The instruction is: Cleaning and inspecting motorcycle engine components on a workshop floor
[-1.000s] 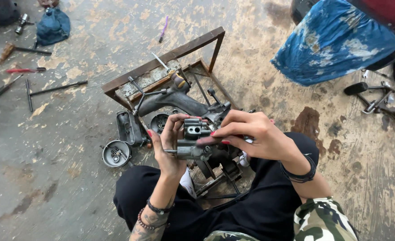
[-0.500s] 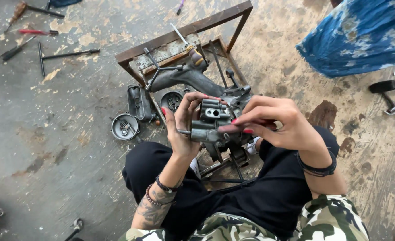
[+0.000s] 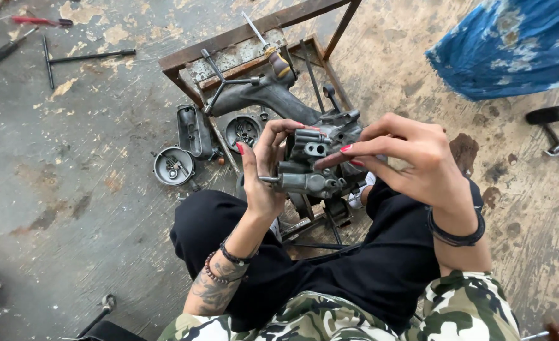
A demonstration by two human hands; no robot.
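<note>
A small grey cast-metal carburettor body (image 3: 306,165) sits raised above the person's lap, held between both hands over a rusty brown angle-iron frame (image 3: 254,31). The left hand (image 3: 263,167) is clamped on it from the left — thumb and fingers curled round its lower part, where a thin metal pin sticks out sideways. The right hand (image 3: 412,158) comes in from the right with its fingers stretched out and close together; the fingertips (image 3: 345,149) rest on the upper block of the carburettor body, pinching it lightly.

Inside the frame lies a dark grey engine casing (image 3: 273,95) with a cross-shaped wrench (image 3: 219,82) and a wooden-handled screwdriver (image 3: 273,53) resting on it. Just left of the frame, on the stained concrete floor (image 3: 71,189), stand a round grey metal cover (image 3: 173,166) and a dark oblong metal cover (image 3: 194,129), near each other. Well apart at the upper left are a red-handled screwdriver (image 3: 39,21) and a black T-shaped wrench (image 3: 77,58). A blue patterned cloth (image 3: 513,44) lies at the upper right — well away from the hands
</note>
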